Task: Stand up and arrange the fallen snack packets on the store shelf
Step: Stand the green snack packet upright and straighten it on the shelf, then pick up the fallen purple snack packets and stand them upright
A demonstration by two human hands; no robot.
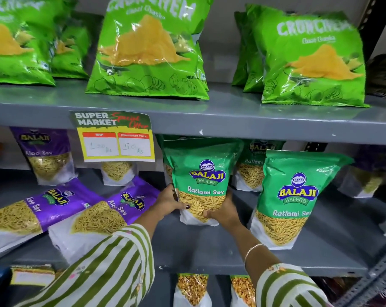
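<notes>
A green Ratlami Sev packet [202,173] stands upright on the middle grey shelf [209,251]. My left hand [168,201] grips its lower left side and my right hand [223,212] grips its lower right corner. A second green Ratlami Sev packet [291,196] stands upright just to the right, apart from my hands. Two purple Aloo Sev packets [32,209] [103,216] lie flat on the shelf's left part, tops pointing to the back. More packets of both kinds stand behind, partly hidden.
The upper shelf [232,116] holds upright green Crunchem chip bags [150,47]. A Super Market price tag [115,138] hangs from its front edge. More snack packets [192,289] show on the shelf below. A perforated metal upright [373,275] runs along the right.
</notes>
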